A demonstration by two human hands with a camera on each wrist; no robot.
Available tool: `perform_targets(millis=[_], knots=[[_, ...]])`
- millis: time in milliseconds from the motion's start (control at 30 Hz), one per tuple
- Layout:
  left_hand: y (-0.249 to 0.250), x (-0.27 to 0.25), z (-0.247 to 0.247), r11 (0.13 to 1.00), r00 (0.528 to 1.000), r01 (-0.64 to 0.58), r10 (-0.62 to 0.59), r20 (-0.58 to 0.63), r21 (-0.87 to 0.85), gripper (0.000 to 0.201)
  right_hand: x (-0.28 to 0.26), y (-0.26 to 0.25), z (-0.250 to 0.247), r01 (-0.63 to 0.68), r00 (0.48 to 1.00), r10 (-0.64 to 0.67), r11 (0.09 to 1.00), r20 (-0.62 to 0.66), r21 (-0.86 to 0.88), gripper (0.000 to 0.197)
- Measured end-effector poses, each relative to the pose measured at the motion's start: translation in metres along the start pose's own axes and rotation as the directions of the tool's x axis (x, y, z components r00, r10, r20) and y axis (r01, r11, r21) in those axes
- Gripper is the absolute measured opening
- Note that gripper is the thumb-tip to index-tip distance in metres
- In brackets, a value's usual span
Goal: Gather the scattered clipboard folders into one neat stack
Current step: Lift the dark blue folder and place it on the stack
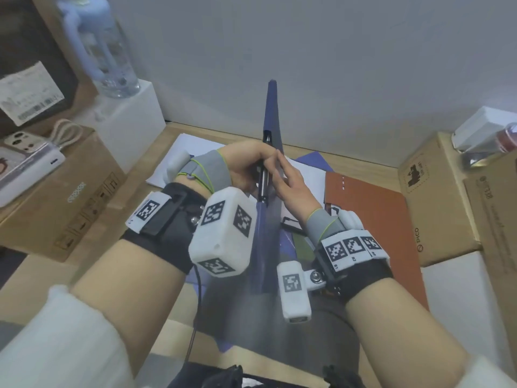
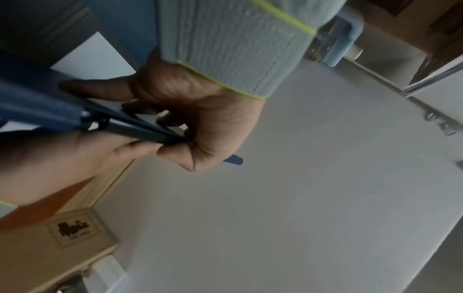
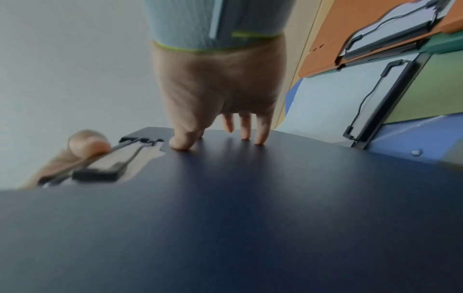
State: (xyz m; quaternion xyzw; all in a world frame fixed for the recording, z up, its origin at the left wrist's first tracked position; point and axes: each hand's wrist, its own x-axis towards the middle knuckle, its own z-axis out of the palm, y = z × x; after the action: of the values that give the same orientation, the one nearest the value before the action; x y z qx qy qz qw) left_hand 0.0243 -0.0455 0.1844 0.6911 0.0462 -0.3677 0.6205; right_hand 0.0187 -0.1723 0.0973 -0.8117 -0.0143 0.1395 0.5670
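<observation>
Holding the navy clipboard folder (image 1: 270,130) on edge above the desk's centre, left hand (image 1: 246,169) clamps its clip end while right hand (image 1: 291,183) presses flat-fingered against its cover, likely steadying it before stacking onto the orange folder (image 1: 372,208) lying right.

The clipboard folder (image 1: 270,130) held up on edge is dark navy blue, with a black clip (image 1: 263,177) on it. To the right of it lies an orange folder (image 1: 369,208); in the right wrist view a green folder (image 3: 426,89) and a lighter blue one (image 3: 400,142) lie beside the orange one, each with a black clip, and white paper (image 3: 320,103) between them. Both wrists wear grey bands edged in yellow-green (image 1: 212,169), and white blocks with black-and-white square patterns (image 1: 223,231). The counter (image 1: 156,152) is pale wood. Left of the navy folder stand brown cardboard boxes (image 1: 70,191) and a clear bottle with a pale blue cap (image 1: 98,46).
</observation>
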Motion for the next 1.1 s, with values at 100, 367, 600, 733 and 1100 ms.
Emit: perform_targets(millis=[100, 367, 600, 733, 1100], knots=[[0.006, 0.001, -0.010, 0.991, 0.995, -0.091, 0.095, 0.034, -0.103, 0.050, 0.000, 0.011, -0.013, -0.014, 0.999, 0.015, 0.999, -0.037, 0.040, 0.056], [0.000, 0.023, 0.003, 0.903, 0.981, -0.193, 0.182, -0.066, -0.383, 0.014, -0.011, 0.042, -0.075, -0.180, 0.898, 0.260, 0.953, -0.354, 0.242, 0.093], [-0.057, 0.086, 0.049, 0.945, 0.994, 0.047, -0.077, -0.081, -0.323, 0.021, -0.043, 0.105, -0.134, -0.441, 0.671, 0.452, 0.881, -0.588, 0.174, 0.086], [-0.071, 0.103, 0.078, 0.917, 0.985, 0.164, -0.172, 0.011, -0.362, 0.042, -0.055, 0.138, -0.150, -0.553, 0.599, 0.480, 0.827, -0.641, 0.103, 0.082], [-0.078, 0.131, 0.125, 0.861, 0.965, 0.152, -0.236, -0.116, -0.485, 0.025, -0.068, 0.185, -0.168, -0.492, 0.648, 0.568, 0.821, -0.509, 0.290, 0.054]])
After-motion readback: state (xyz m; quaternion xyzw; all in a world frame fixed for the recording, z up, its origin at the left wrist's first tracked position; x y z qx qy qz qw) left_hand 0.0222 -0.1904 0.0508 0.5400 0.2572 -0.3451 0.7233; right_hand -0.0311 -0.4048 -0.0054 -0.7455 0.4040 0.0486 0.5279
